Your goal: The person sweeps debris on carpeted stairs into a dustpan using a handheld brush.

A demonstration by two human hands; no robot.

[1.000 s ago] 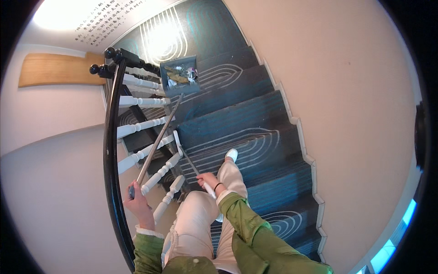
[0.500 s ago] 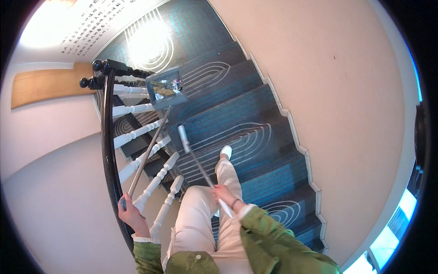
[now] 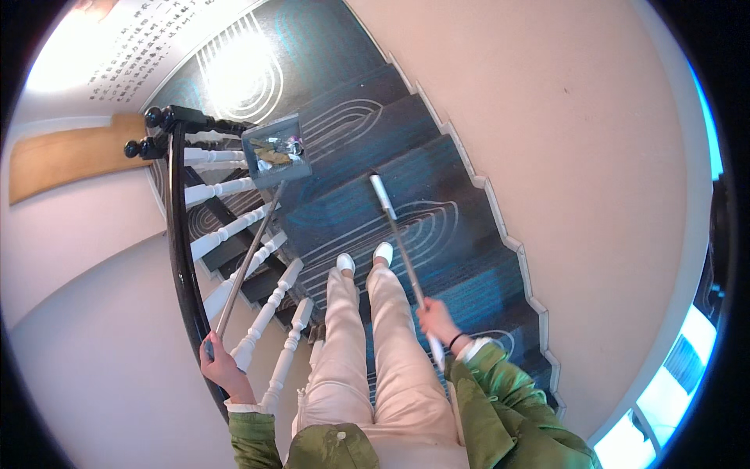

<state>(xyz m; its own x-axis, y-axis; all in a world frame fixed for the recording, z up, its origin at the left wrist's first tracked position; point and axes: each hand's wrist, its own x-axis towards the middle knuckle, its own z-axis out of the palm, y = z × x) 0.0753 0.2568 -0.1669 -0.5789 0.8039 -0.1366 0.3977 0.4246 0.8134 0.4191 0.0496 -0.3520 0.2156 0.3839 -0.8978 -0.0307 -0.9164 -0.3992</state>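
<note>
The left hand (image 3: 224,367) is curled closed at lower left. The right hand (image 3: 439,319), also closed, sits right of lower centre, its forearm (image 3: 500,381) slanting in from lower right.

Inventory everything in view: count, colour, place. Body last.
Long-handled dustpan: 1, grey, beside railing
Mixed debris: count unclear, brown and white, inside dustpan
Long-handled broom: 1, white head, grey handle, over stairs
Line-patterned stairs: several, dark blue-black, centre
Glossy handrail: 1, black, left
Turned balusters: several, white, beside handrail
Flat wooden panel: 1, light brown, far left
Smooth wall: 1, beige, right
Shoes: 2, white, on stairs
Trousers: 1 pair, cream, lower centre
Jacket: 1, green, bottom
Left hand: 1, bare, holding dustpan handle
Right hand: 1, bare, holding broom
</note>
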